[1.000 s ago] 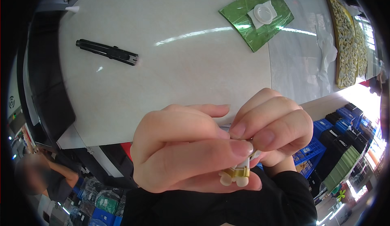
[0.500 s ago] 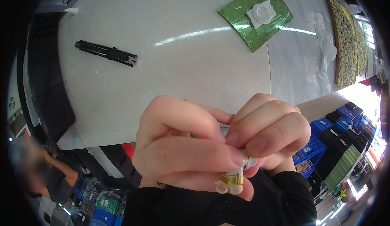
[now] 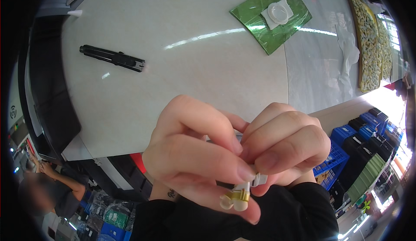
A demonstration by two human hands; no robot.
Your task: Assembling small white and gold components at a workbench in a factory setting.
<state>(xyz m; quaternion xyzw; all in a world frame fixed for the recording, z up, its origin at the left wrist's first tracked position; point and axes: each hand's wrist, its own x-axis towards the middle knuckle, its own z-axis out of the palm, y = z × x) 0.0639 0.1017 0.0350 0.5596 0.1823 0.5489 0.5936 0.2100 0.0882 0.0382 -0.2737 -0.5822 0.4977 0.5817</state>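
Observation:
Close in front of my chest, both hands meet around a small white piece [image 3: 240,200] with a gold band and rounded, cream-coloured ends. The thumb and fingers of my left hand [image 3: 195,154] pinch it, its ends sticking out below them. Curled fingers of my right hand [image 3: 288,143] press against the piece's upper part, where a small clear or whitish tab [image 3: 261,179] shows. The fingertips partly cover how the parts join.
A long black stapler-like tool [image 3: 112,58] lies on the pale table [image 3: 182,72]. Farther right are a green plastic-wrapped sheet [image 3: 260,35] with a round white item [image 3: 277,13], and a tray of small pieces [image 3: 368,46]. Blue crates [image 3: 342,133] stand at right; a person sits at lower left.
The small piece and my left fingertips have shifted slightly left and down, and the piece has turned a little. Both hands keep their grip. The person at lower left has moved.

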